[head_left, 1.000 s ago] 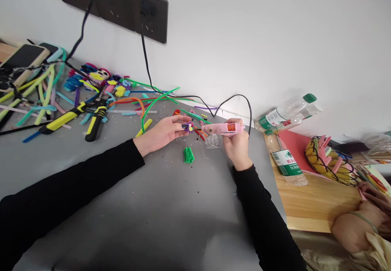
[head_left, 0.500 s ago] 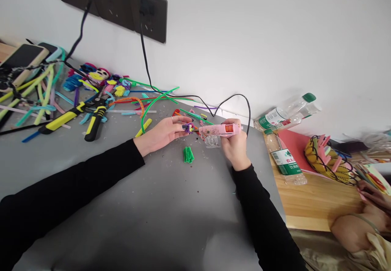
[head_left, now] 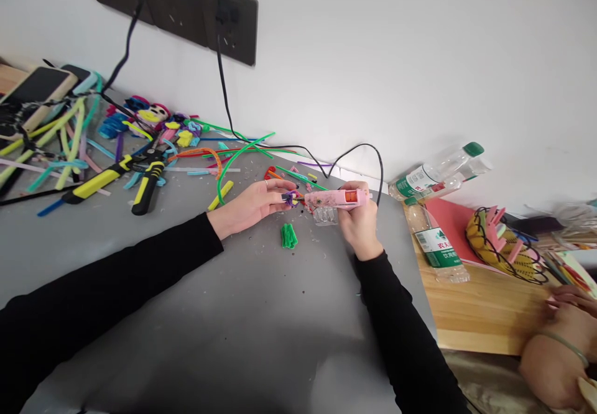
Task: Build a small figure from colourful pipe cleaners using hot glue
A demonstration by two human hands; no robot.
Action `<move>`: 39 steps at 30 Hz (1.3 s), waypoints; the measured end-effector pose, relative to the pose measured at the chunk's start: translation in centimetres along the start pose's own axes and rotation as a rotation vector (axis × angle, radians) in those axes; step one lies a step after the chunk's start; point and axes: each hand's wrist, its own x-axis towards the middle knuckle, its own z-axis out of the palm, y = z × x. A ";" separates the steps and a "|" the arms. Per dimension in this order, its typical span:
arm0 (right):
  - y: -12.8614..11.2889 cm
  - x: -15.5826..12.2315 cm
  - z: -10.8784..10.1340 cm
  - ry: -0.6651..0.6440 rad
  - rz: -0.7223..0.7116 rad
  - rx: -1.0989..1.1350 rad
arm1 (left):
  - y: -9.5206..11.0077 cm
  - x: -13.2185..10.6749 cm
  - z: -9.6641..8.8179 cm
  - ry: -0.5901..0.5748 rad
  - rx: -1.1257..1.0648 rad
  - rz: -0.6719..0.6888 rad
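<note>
My right hand (head_left: 358, 224) is wrapped round a pink glue gun (head_left: 329, 199), whose nozzle points left. Its tip is at a small purple and yellow pipe-cleaner piece (head_left: 292, 199); whether they touch I cannot tell. Thumb and fingers of my left hand (head_left: 254, 204) pinch that piece from the left side. On the grey table just below lies a green folded pipe-cleaner bundle (head_left: 288, 236). A clear plastic piece (head_left: 325, 216) shows under the gun.
Yellow-black pliers (head_left: 148, 187), loose pipe cleaners (head_left: 69, 147) and fuzzy figures (head_left: 156, 114) crowd the left. A black cord (head_left: 225, 91) runs from the wall socket. Plastic bottles (head_left: 438, 243) and a yellow basket (head_left: 501, 246) are at right, near another person's arm (head_left: 559, 345).
The small piece in my left hand has turned slightly. My right hand and the glue gun stay nearly still. At right, the other person's arm has shifted.
</note>
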 end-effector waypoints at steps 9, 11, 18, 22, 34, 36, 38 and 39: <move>0.4 -0.1 0.1 0.032 0.026 0.019 | 0.3 -0.2 0.2 0.009 -0.017 -0.020; 0.5 -0.1 0.1 0.039 0.032 0.011 | 0.4 -0.3 0.3 0.018 -0.020 -0.021; 0.6 -0.1 0.1 0.046 0.027 -0.015 | 0.6 -0.2 0.3 0.020 -0.044 -0.018; 0.7 0.0 0.1 0.046 0.017 -0.020 | 0.5 -0.2 0.0 0.005 -0.042 -0.019; 0.1 0.1 0.0 0.093 0.066 -0.121 | 0.6 -0.3 0.2 0.009 -0.048 -0.020; 0.1 0.1 0.0 0.082 0.069 -0.127 | 0.6 -0.3 0.2 0.005 -0.041 -0.016; 0.0 0.1 0.0 0.076 0.071 -0.123 | 0.5 -0.2 0.2 0.001 -0.041 -0.019; 0.0 0.1 0.0 0.076 0.072 -0.121 | 0.5 -0.2 0.2 -0.001 -0.041 -0.022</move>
